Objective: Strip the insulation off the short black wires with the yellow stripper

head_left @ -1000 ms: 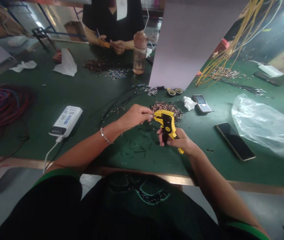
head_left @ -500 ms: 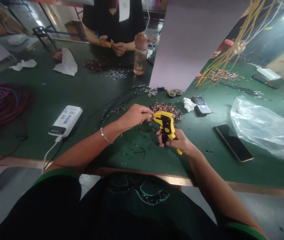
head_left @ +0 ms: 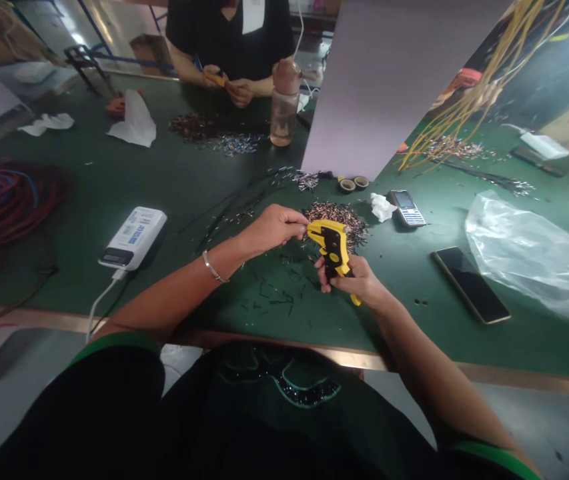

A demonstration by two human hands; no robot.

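My right hand is closed round the handles of a yellow and black wire stripper. The tool's jaws point left, at the fingertips of my left hand. Thumb and forefinger of that hand are pinched together right at the jaws; what they hold is too small to make out. Behind the tool lies a pile of short wire pieces with copper-coloured ends, partly hidden by it. Black insulation scraps are scattered on the green table below my hands.
To the left lie a white power bank with a cable and coiled red wire. On the right are a keypad phone, a smartphone and a plastic bag. Across the table, a person works behind a bottle.
The view has shifted slightly, so the things on the table sit a little differently in it. Both hands keep the same pose at the wire stripper.
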